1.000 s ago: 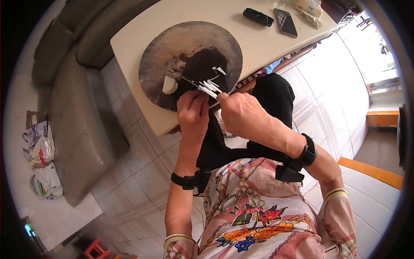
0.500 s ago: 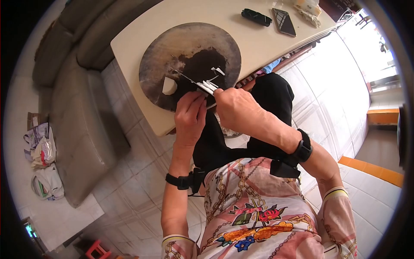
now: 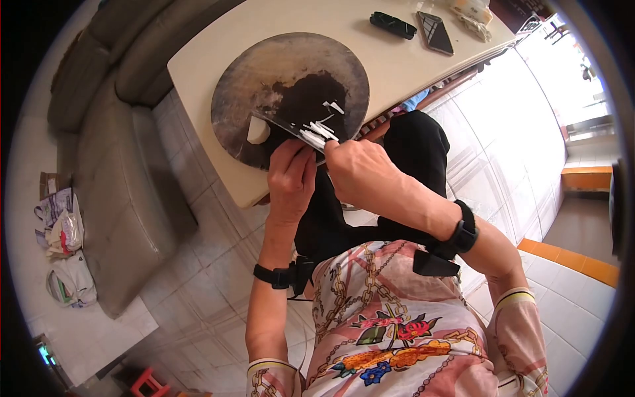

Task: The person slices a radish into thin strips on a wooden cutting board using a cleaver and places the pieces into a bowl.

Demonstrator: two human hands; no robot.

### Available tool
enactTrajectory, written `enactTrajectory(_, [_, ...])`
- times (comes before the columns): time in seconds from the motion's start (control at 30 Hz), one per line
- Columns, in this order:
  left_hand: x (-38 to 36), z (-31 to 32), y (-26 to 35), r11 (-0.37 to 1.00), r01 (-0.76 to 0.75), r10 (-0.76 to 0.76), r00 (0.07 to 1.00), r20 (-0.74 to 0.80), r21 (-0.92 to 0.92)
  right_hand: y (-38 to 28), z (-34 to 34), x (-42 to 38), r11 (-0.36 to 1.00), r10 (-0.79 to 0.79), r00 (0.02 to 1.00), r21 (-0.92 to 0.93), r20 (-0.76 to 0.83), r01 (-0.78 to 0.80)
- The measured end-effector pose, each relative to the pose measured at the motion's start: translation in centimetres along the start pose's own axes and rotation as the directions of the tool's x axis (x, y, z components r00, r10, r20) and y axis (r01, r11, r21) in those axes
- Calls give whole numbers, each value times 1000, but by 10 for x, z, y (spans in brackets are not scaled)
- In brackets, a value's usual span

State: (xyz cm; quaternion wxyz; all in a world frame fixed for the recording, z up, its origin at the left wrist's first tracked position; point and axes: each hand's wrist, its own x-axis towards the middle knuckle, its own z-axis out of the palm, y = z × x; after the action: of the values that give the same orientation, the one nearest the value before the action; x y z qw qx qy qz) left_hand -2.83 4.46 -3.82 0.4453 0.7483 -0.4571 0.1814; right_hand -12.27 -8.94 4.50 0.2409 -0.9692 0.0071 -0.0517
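Note:
A round, dark-stained board [image 3: 264, 66] lies on the cream table. My right hand [image 3: 360, 165] is closed round the near end of a long thin knife [image 3: 288, 126], whose blade slants across the board toward the upper left. White strips [image 3: 316, 134] lie in a small heap against the blade. Fingers bent and pressed together, my left hand [image 3: 290, 169] rests at the board's near edge beside the blade; what its fingertips hold is hidden. A pale flat piece [image 3: 258, 131] sits left of the blade, and small white scraps [image 3: 336, 107] lie farther up the board.
On the cream table [image 3: 192, 63] are a black case [image 3: 393, 25], a phone [image 3: 435, 33] and a plastic bag [image 3: 473, 16] at the far right. A grey sofa [image 3: 132, 198] stands to the left. Bags [image 3: 69, 278] lie at the far left.
The knife blade has tilted and now shows more of its length toward the upper left. The white strips have spread a little on the board. Both hands have stayed almost in place.

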Motion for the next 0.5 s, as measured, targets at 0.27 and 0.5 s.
enactTrajectory(0.27, [0, 3, -1, 1000, -13, 12, 1000, -24, -17, 3, -10, -11, 996, 30, 1000, 79, 3, -31])
enactTrajectory(0.5, [-1, 2, -1, 1000, -14, 14, 1000, -22, -17, 4, -14, -16, 997, 7, 999, 71, 41, -10])
